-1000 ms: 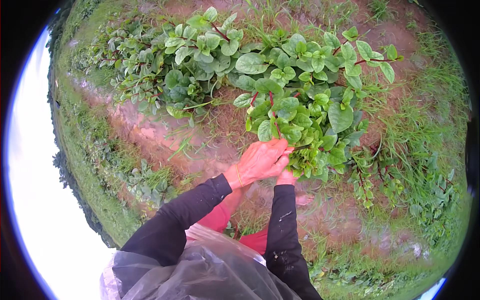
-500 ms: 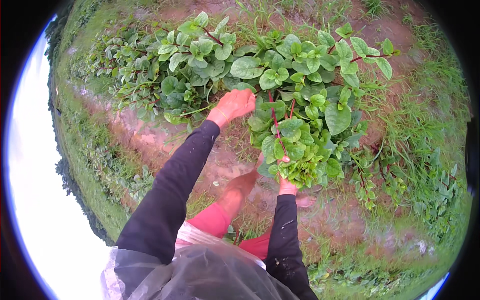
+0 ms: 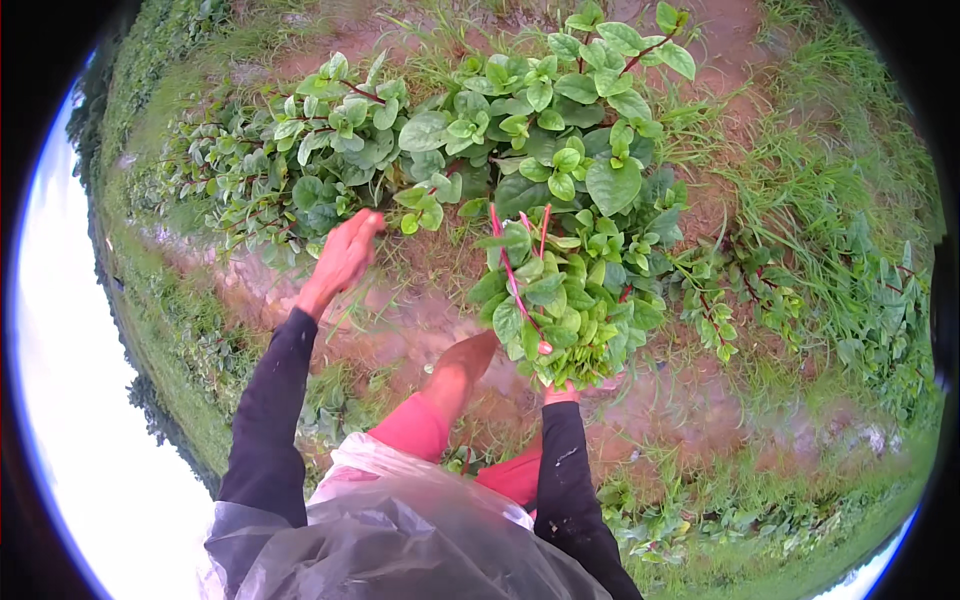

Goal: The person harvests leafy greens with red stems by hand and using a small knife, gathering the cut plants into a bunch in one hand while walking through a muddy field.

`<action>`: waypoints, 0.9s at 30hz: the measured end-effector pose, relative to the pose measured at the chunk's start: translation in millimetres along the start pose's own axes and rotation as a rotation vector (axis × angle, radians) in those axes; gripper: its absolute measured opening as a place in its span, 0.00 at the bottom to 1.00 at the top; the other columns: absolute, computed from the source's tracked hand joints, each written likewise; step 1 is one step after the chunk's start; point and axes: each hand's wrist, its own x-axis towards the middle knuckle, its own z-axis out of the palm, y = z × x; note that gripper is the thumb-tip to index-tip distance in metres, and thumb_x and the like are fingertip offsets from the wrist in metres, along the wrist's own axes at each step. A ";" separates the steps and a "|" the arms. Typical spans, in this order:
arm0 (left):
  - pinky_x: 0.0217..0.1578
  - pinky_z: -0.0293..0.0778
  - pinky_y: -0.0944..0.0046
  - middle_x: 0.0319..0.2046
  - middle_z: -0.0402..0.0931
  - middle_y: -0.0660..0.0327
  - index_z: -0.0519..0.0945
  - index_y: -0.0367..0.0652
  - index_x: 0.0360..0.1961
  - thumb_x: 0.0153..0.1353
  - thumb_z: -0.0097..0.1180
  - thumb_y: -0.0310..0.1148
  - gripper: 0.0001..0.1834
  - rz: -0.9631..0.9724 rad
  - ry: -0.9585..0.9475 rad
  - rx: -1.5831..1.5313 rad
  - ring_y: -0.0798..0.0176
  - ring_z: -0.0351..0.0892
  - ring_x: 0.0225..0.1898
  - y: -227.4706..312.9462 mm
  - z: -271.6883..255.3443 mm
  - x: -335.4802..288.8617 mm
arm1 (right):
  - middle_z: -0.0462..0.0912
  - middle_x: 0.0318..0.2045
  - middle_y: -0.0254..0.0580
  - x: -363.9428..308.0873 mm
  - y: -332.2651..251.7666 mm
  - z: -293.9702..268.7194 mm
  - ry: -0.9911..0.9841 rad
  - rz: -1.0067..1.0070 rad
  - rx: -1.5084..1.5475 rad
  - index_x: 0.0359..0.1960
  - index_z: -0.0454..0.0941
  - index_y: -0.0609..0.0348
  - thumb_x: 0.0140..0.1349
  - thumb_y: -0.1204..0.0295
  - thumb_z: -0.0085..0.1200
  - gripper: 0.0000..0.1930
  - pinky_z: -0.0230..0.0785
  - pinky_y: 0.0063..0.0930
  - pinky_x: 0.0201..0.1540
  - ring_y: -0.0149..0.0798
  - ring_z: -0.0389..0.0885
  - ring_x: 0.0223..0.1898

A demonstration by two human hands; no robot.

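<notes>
My right hand [image 3: 560, 391] is closed around a bunch of Malabar spinach [image 3: 560, 305], with its thumb pressed over a red stem. Rounded green leaves cover most of that hand, and several cut red stem ends point away from me. My left hand [image 3: 343, 260] is off to the left, beside the low edge of the growing Malabar spinach plants [image 3: 350, 135]. Its fingers are partly stretched out and a little blurred, with nothing visible in them. Broad leaves and dark red stems of the plants spread just beyond both hands.
Wet reddish soil [image 3: 420, 325] runs between the plant rows, with my bare leg [image 3: 465, 365] standing on it. Tall grass [image 3: 830, 230] grows at the right. A clear plastic sheet [image 3: 400, 540] hangs over my front. Smaller plants [image 3: 710, 310] stand right of the bunch.
My left hand has moved left and toward me, away from the stems above the bunch. The bunch in my right hand has come slightly nearer and left, apart from the plants' centre.
</notes>
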 end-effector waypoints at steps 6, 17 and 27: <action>0.09 0.61 0.63 0.15 0.70 0.62 0.75 0.43 0.34 0.61 0.52 0.46 0.16 -1.104 -0.368 -0.059 0.66 0.66 0.09 -215.3 -78.7 -393.3 | 0.84 0.42 0.46 -120.2 6.3 -66.5 -0.204 0.076 -0.410 0.50 0.78 0.52 0.64 0.62 0.48 0.16 0.74 0.39 0.46 0.49 0.82 0.43; 0.11 0.62 0.61 0.15 0.69 0.64 0.78 0.45 0.36 0.64 0.46 0.54 0.23 -0.621 -0.149 -0.489 0.67 0.66 0.12 -219.7 -18.5 -444.4 | 0.80 0.53 0.37 -236.3 142.3 -245.0 0.509 -0.029 -0.559 0.51 0.79 0.45 0.61 0.56 0.54 0.19 0.63 0.46 0.62 0.48 0.75 0.57; 0.11 0.56 0.69 0.15 0.66 0.66 0.72 0.45 0.40 0.65 0.44 0.58 0.25 -0.324 -0.260 -0.195 0.71 0.60 0.11 83.7 23.8 -324.3 | 0.76 0.59 0.35 -352.4 86.5 -273.4 0.908 0.174 -0.559 0.57 0.74 0.42 0.59 0.49 0.51 0.26 0.54 0.59 0.62 0.52 0.70 0.60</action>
